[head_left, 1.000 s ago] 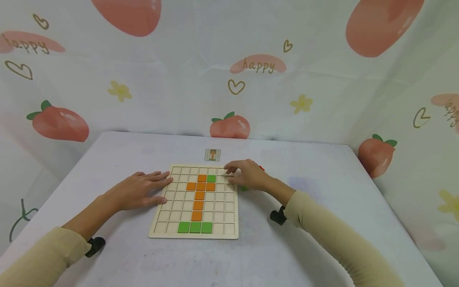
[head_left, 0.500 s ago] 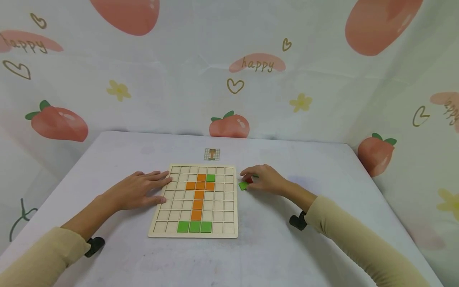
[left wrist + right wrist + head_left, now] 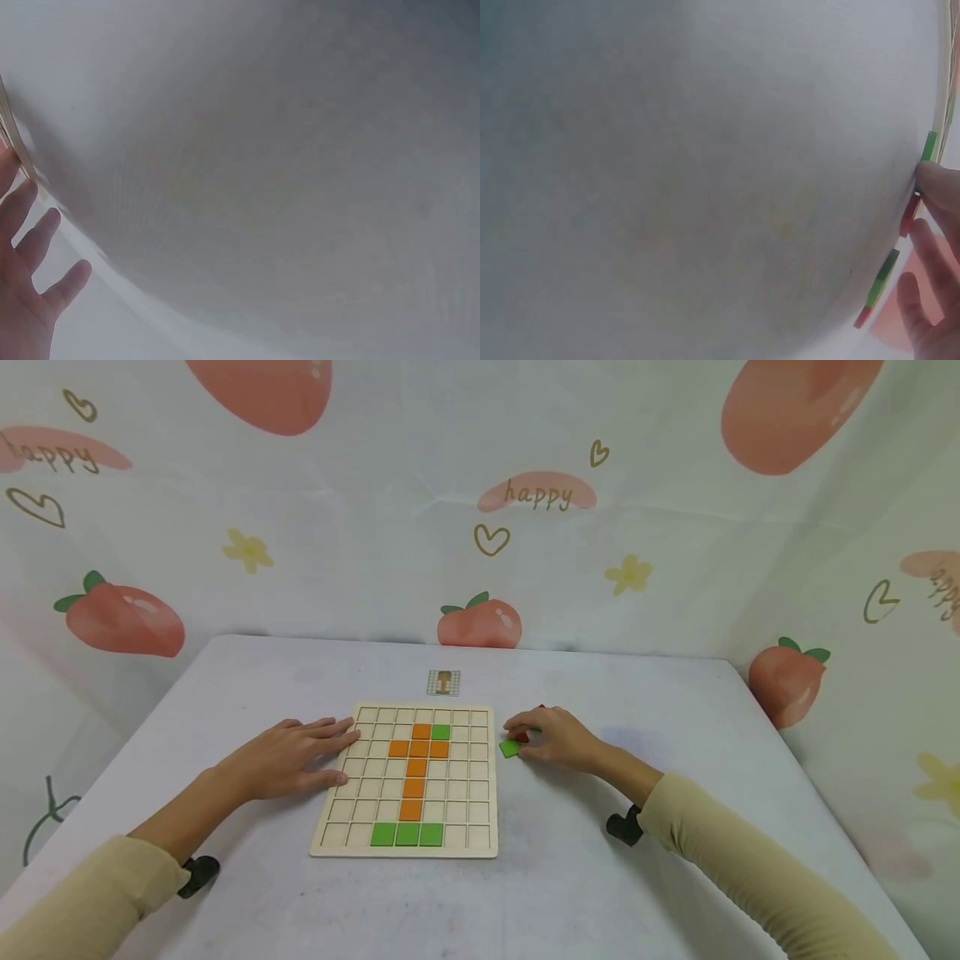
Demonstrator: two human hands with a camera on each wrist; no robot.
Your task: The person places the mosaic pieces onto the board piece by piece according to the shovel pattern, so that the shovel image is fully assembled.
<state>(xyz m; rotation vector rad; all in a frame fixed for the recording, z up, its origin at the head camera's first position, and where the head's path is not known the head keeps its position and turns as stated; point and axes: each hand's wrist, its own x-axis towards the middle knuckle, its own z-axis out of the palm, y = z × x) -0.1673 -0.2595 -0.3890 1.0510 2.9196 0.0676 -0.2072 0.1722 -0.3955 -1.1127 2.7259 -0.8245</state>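
Observation:
A wooden grid board (image 3: 480,852) lies on the table with orange tiles (image 3: 416,767) in a cross shape. Three green tiles (image 3: 407,834) sit in its bottom row, and another green tile (image 3: 441,732) is near the top. My left hand (image 3: 288,760) rests with extended fingers along the board's left edge. Right of the board, my bent right hand (image 3: 555,737) is low over loose tiles. Its thumb touches the tiles in the right wrist view. A green tile (image 3: 510,748) and a red tile (image 3: 522,737) show beside its fingertips; I cannot tell whether one is pinched.
Behind the board lies a small picture card (image 3: 444,682) with a gridded figure. More loose tiles, one green (image 3: 883,276) and one red (image 3: 862,317), lie beyond the right hand's fingers. A printed cloth (image 3: 375,568) hangs behind the table (image 3: 270,902).
My right hand has moved right, from the board's upper right corner to the loose tiles, and stayed there over the last half second. The left hand has kept its place.

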